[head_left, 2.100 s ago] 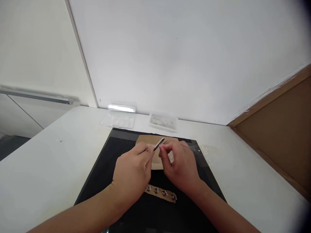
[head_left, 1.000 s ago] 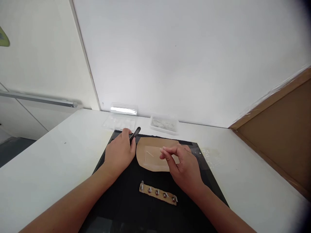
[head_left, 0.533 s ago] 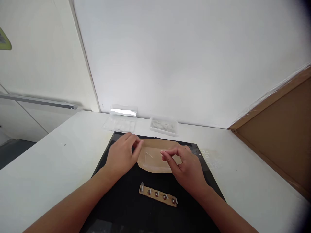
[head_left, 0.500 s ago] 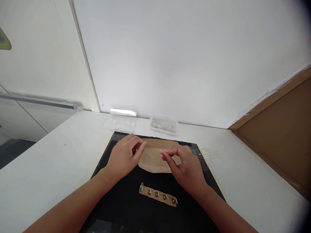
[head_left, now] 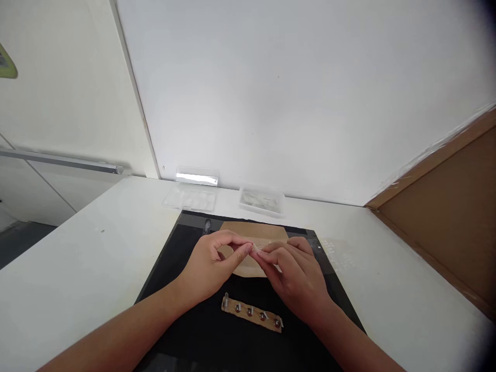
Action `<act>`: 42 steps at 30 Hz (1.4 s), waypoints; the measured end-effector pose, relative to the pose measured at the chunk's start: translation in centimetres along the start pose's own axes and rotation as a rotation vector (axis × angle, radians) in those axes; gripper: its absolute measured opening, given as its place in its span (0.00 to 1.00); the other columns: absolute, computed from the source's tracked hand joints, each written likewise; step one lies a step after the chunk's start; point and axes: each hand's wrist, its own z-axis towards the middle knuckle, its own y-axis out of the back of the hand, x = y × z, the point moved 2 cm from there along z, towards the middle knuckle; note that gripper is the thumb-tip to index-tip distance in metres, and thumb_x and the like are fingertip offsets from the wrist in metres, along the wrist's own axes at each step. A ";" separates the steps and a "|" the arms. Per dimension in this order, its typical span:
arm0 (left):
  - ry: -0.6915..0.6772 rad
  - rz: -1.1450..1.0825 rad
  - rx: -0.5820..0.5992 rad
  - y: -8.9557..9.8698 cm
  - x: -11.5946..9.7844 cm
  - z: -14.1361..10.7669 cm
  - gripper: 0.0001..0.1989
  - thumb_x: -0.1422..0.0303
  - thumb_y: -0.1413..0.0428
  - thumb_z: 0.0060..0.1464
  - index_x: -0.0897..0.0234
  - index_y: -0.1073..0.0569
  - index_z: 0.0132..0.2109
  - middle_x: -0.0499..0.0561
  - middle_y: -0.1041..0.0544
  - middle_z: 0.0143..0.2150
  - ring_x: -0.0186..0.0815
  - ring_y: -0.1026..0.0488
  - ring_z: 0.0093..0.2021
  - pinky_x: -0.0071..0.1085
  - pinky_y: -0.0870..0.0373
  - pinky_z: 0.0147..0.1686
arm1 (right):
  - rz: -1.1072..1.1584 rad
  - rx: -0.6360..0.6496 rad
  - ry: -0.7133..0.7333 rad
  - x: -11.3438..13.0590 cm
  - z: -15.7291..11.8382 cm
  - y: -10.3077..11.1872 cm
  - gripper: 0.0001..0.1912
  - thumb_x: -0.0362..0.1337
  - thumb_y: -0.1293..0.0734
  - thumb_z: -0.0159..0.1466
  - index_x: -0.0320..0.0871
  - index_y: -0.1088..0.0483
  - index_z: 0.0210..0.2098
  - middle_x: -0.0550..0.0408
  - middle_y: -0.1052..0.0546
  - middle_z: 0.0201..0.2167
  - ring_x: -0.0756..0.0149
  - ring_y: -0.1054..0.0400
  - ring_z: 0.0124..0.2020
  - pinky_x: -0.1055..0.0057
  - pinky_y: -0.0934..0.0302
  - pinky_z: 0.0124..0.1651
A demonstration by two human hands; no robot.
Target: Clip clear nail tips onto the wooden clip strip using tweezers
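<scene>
My left hand (head_left: 209, 264) and my right hand (head_left: 296, 276) meet fingertip to fingertip over a black mat (head_left: 174, 289). Between the tips sits a small clear piece (head_left: 256, 249), and both hands pinch it. Under and behind the fingers lies a tan sheet (head_left: 258, 232), partly hidden by them. Nearer to me on the mat lies a brown strip (head_left: 251, 313) with several round studs in a row. Dark tweezers (head_left: 207, 225) rest on the mat's far left corner, apart from both hands.
The mat lies on a white table (head_left: 77, 258). Two clear plastic boxes, one on the left (head_left: 190, 196) and one on the right (head_left: 261, 199), stand against the back wall. A clear sheet of small parts (head_left: 337, 248) lies right of the mat. A brown board (head_left: 445, 206) leans at the right.
My left hand has put the tweezers down at the mat's far left corner and come back to the middle, where its fingertips now meet my right hand's on the small piece.
</scene>
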 end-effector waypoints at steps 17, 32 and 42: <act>0.244 -0.432 0.076 -0.6 0.2 -0.2 0.09 0.63 0.32 0.57 0.63 0.19 0.40 0.51 0.15 0.39 0.33 0.19 0.40 0.25 0.23 0.37 | 0.084 0.023 0.021 0.1 -0.5 0.4 0.07 0.32 0.28 0.70 0.47 0.31 0.39 0.61 0.15 0.36 0.69 0.20 0.35 0.62 0.40 0.45; 0.270 -0.363 0.097 -0.7 0.5 -0.2 0.18 0.55 0.30 0.53 0.66 0.23 0.35 0.52 0.19 0.33 0.34 0.24 0.34 0.29 0.29 0.35 | 0.150 0.005 -0.154 0.2 0.0 0.3 0.08 0.40 0.27 0.70 0.46 0.26 0.47 0.61 0.17 0.33 0.66 0.21 0.36 0.65 0.42 0.45; 0.095 0.016 -0.040 0.3 1.1 0.1 0.15 0.57 0.38 0.61 0.64 0.27 0.33 0.48 0.22 0.32 0.27 0.37 0.24 0.25 0.42 0.23 | 0.227 0.041 -0.179 0.3 -0.5 0.4 0.12 0.43 0.23 0.65 0.46 0.25 0.43 0.63 0.22 0.28 0.67 0.26 0.32 0.65 0.42 0.44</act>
